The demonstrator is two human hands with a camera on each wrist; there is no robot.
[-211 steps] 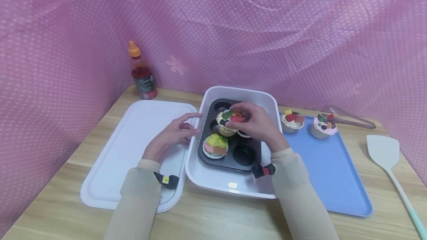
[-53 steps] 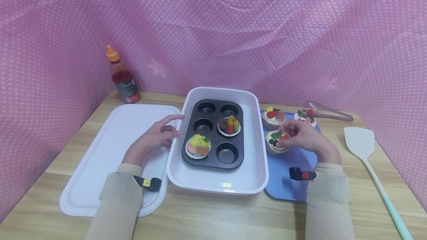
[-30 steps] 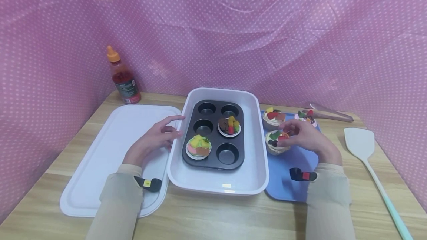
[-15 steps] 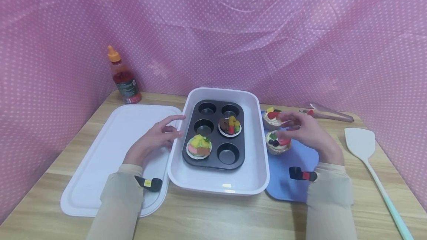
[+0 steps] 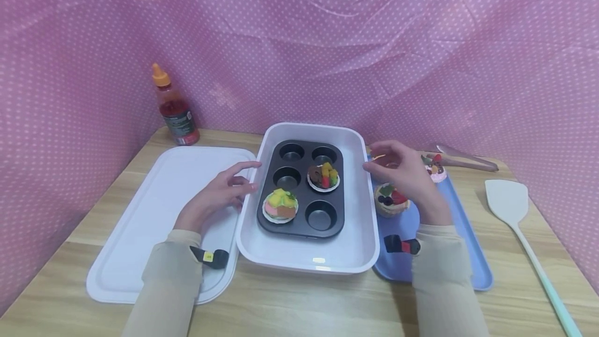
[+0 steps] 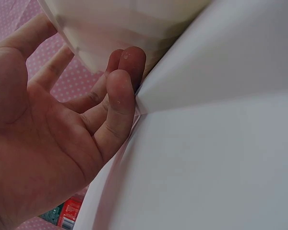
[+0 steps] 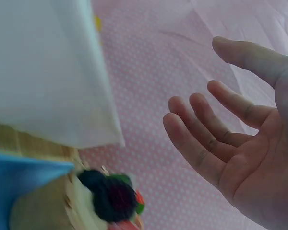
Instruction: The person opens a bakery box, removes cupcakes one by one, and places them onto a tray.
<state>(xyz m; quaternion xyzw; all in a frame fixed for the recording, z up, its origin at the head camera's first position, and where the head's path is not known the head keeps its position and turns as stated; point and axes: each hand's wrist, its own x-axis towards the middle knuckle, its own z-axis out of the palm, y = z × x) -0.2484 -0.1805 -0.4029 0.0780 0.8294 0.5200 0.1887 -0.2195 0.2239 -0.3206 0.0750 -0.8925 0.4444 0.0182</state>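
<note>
While right grip hangs spread | berry cupcake near it, apart | left grip spread beside white bin

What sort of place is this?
Probably a tabletop set up for kitchen-style activities, though the wider room is hidden: a pink dotted cloth hangs behind a wooden table, where a dark muffin pan holding two decorated cupcakes sits in a white tub.

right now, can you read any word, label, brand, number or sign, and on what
No text can be read.
Label on orange-capped bottle: print too small and blurred.
Yellow tag, left wrist: dark marks, too small.
Red tag, right wrist: too small to tell.
</note>
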